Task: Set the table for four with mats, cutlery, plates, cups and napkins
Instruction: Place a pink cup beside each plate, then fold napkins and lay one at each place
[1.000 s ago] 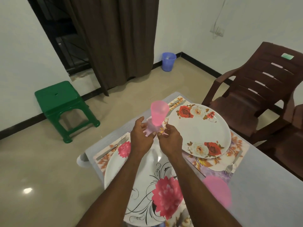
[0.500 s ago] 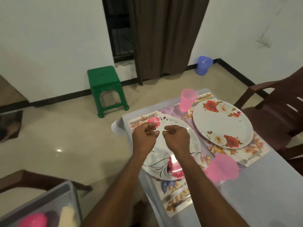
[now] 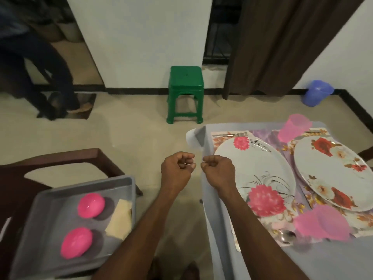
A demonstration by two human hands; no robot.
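Two pink cups (image 3: 83,232) and folded napkins (image 3: 119,219) are seen in a grey tray (image 3: 40,235) at lower left; the light, smooth cups are probably best gripped round the wall, the soft napkins pinched at an edge. At centre, left hand (image 3: 177,170) and right hand (image 3: 219,171) are held curled and empty. Plates (image 3: 254,174) are laid at right.

The far cup (image 3: 295,127), held up by both hands a second ago, has been set down at the frame's upper right. The left hand (image 3: 178,169) and right hand (image 3: 218,170) have been drawn back empty, fingers curled, off the tabletop's (image 3: 207,190) left edge. A tray (image 3: 70,223) is now seen lower left.
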